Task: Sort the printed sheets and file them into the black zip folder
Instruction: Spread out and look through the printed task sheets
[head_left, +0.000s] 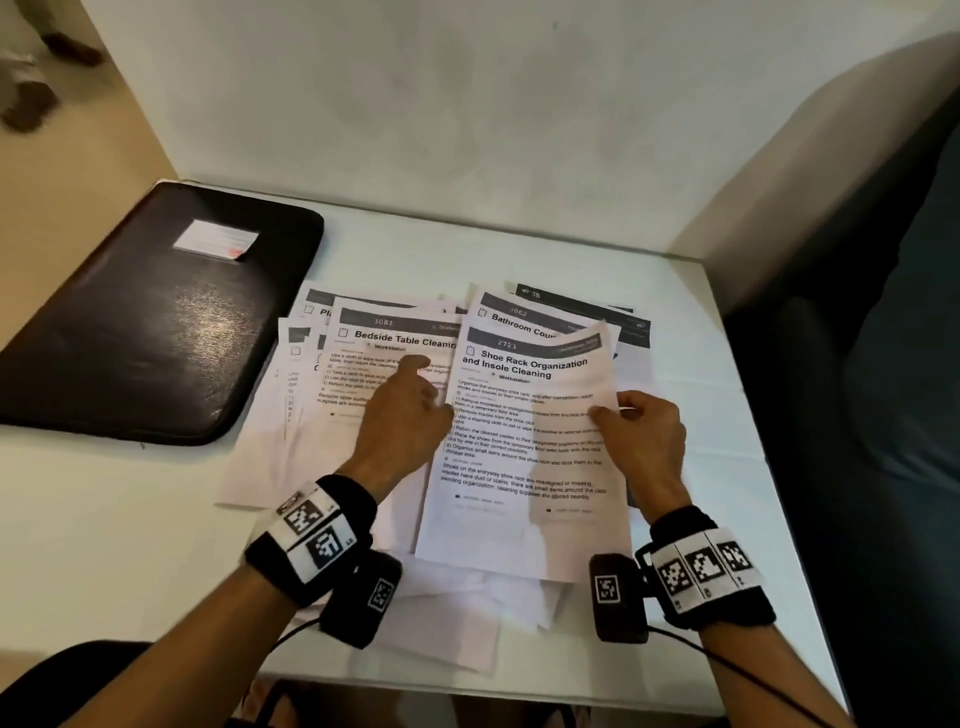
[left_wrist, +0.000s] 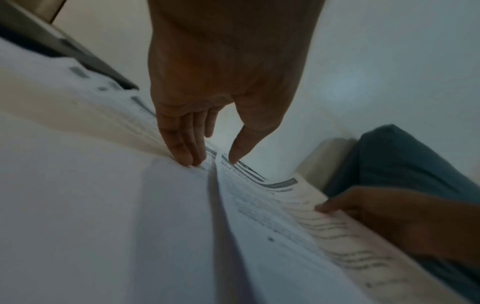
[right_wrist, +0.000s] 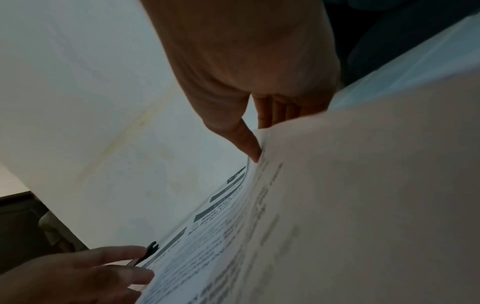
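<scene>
Lying shut, black zip folder (head_left: 150, 317)

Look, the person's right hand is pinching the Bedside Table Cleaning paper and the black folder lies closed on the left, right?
Almost. The right hand pinches the Shoe Rack Organization sheet, not the Bedside Table one, as the head view shows. The black folder does lie closed on the left.

A white desk (head_left: 691, 322) carried a closed black zip folder (head_left: 150, 322) at its far left and a loose spread of printed sheets (head_left: 395, 364) across its middle.
</scene>
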